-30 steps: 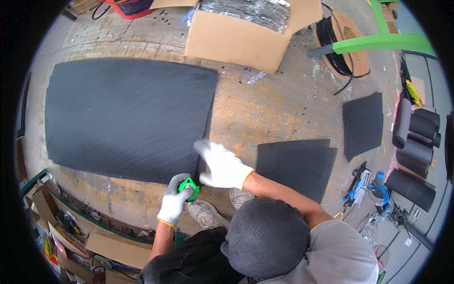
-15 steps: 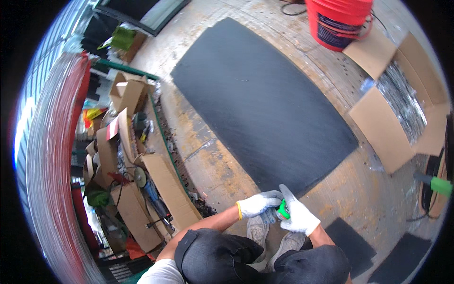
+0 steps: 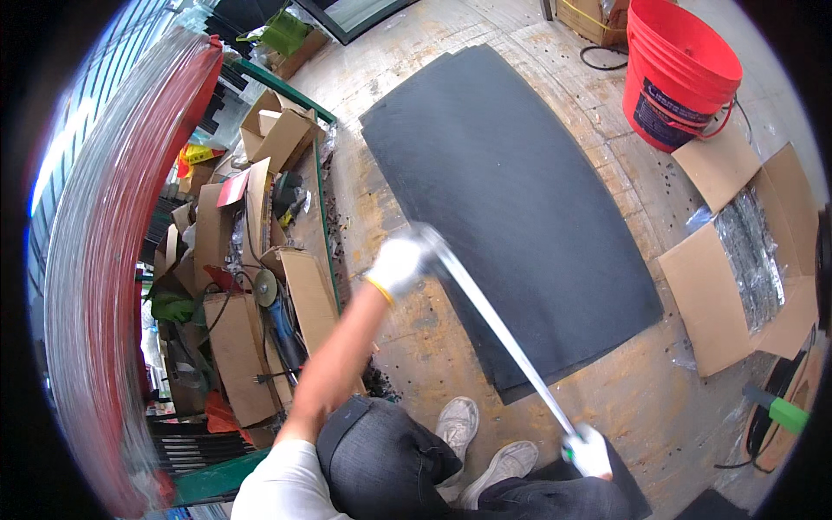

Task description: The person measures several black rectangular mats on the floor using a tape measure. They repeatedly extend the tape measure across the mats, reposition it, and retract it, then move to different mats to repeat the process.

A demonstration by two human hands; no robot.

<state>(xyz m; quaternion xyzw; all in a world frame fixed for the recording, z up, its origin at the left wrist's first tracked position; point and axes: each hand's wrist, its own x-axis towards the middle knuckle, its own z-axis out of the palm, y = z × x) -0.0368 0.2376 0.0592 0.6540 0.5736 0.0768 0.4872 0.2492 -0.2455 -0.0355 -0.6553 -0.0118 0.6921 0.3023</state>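
Note:
Stretched between my two gloved hands is the pale blade (image 3: 507,336) of a tape measure, slanting across the near left part of a large dark grey sheet (image 3: 529,208). My left hand (image 3: 401,263), in a white glove, is closed at the blade's far end, beside the sheet's left edge; its fingers are smeared by motion. Low at the right, my right hand (image 3: 590,452) is wrapped round the green tape measure case (image 3: 568,453), mostly hidden by the glove. The sheet lies flat on the floor and seems to have another beneath it.
On the right stand an open cardboard box (image 3: 706,303) of plastic-wrapped pieces and a red bucket (image 3: 676,78). Cardboard scraps (image 3: 238,351) and an angle grinder (image 3: 282,325) crowd the left, beside a tall plastic-wrapped bundle (image 3: 113,260). Smaller dark pieces (image 3: 626,481) lie near my feet.
My hands were together over the green tape measure; now the left has moved up and away, drawing out the blade. The right has shifted lower and to the right. The view has shifted too.

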